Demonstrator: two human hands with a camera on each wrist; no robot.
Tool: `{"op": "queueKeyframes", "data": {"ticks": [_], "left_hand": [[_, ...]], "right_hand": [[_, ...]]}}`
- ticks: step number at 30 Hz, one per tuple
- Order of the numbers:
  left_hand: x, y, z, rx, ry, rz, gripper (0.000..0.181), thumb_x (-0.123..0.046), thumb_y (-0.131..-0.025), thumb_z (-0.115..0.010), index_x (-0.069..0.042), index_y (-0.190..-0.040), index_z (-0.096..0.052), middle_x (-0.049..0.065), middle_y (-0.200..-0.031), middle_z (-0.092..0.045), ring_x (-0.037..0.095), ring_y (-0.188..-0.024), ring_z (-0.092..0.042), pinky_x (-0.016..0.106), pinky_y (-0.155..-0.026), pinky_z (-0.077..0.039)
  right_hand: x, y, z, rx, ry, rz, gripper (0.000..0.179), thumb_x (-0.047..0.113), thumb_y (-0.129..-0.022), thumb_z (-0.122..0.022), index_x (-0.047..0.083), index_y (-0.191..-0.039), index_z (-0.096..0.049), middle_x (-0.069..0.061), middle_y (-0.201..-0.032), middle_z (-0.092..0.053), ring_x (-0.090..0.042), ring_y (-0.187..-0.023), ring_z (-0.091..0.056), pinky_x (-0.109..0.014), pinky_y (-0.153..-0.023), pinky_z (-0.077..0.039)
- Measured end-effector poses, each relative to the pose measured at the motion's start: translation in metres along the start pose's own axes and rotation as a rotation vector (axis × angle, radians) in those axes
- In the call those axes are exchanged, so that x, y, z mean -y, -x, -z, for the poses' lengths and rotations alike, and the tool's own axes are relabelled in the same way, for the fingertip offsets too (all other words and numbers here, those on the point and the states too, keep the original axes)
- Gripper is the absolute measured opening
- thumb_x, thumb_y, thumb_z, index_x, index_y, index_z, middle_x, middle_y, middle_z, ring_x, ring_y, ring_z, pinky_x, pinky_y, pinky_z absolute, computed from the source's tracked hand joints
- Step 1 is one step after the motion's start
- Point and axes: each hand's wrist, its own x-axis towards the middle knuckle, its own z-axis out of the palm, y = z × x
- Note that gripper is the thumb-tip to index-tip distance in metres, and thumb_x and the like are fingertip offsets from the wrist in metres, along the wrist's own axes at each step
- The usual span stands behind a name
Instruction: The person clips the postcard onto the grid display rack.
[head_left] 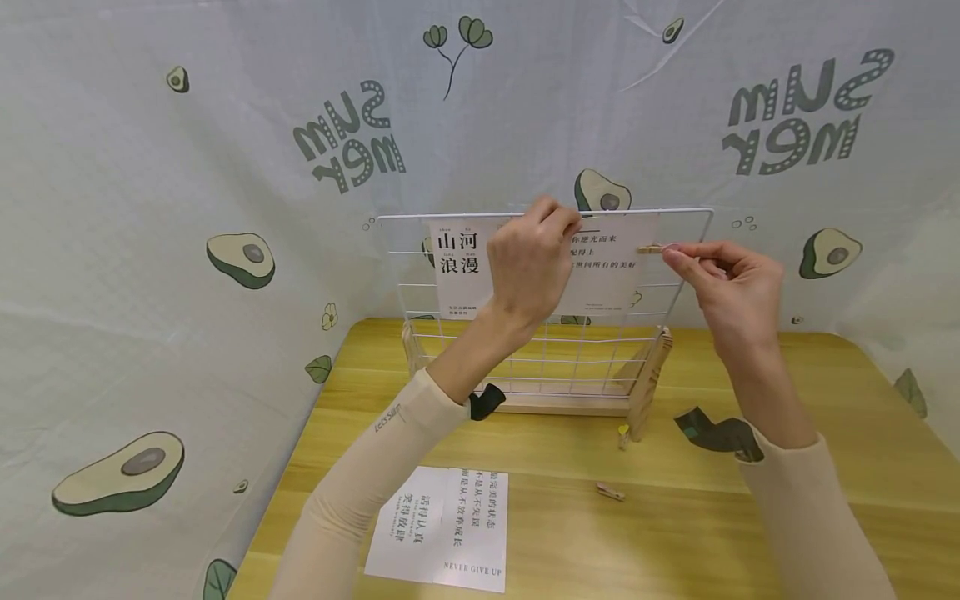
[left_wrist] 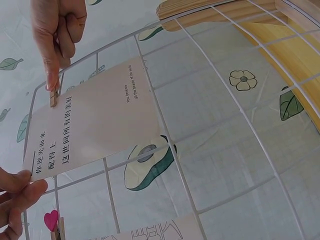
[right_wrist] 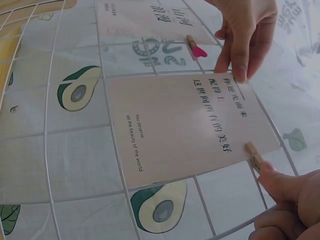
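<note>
Between the left grip (head_left: 531, 262) and the right grip (head_left: 738, 292), open room rises from the yellow wood-grain desk (head_left: 570, 550) in front of the upright white wire grid (head_left: 547, 339). A small plain wooden clothespin (head_left: 610, 491) and a yellow-topped wooden clothespin (head_left: 623, 437) lie low in that gap. The cream-sleeved left forearm (head_left: 397, 450) crosses before the grid's lower left. A white printed rectangular card (head_left: 603, 287) covers the upper-right mesh; below it, openings back onto white avocado-print cloth (head_left: 525, 125).

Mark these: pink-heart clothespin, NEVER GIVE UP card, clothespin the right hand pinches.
Pink-heart clothespin (right_wrist: 198, 51), right wrist view: its heart.
NEVER GIVE UP card (head_left: 472, 529), head view: middle of its face.
Pinched clothespin (right_wrist: 253, 154), right wrist view: wooden body.
</note>
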Motion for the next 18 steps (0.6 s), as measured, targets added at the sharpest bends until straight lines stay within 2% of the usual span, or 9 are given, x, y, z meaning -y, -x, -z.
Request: {"op": "queueKeyframes", "data": {"ticks": [6, 10, 18], "left_hand": [[-0.0005, -0.0004, -0.0012, -0.005, -0.007, 0.002, 0.013, -0.012, -0.095, -0.073, -0.011, -0.085, -0.080, -0.001, -0.083, -0.074, 0.014, -0.056, -0.062, 0.021, -0.051, -0.044], [-0.0008, -0.0004, -0.0013, -0.002, -0.012, 0.003, 0.012, -0.013, -0.095, -0.073, -0.011, -0.086, -0.080, -0.001, -0.083, -0.075, 0.013, -0.054, -0.060, 0.021, -0.050, -0.043], [-0.0008, -0.0004, -0.0017, -0.002, -0.026, 0.002, 0.012, -0.016, -0.096, -0.074, -0.012, -0.086, -0.080, -0.002, -0.084, -0.075, 0.012, -0.052, -0.055, 0.020, -0.050, -0.040]], "right_hand": [[-0.0009, -0.0021, 0.0008, 0.012, -0.057, -0.008, 0.010, 0.011, -0.084, -0.085, 0.006, -0.092, -0.081, 0.007, -0.060, -0.060, -0.009, -0.051, -0.024, -0.031, -0.052, -0.012], [-0.0015, -0.0033, 0.0016, 0.022, -0.083, -0.016, 0.011, 0.010, -0.084, -0.085, 0.006, -0.092, -0.080, 0.006, -0.059, -0.058, -0.009, -0.051, -0.024, -0.031, -0.052, -0.012], [-0.0017, -0.0039, 0.0023, 0.024, -0.067, -0.025, 0.010, 0.011, -0.084, -0.085, 0.008, -0.092, -0.080, 0.007, -0.058, -0.051, -0.008, -0.051, -0.026, -0.031, -0.052, -0.012]]}}
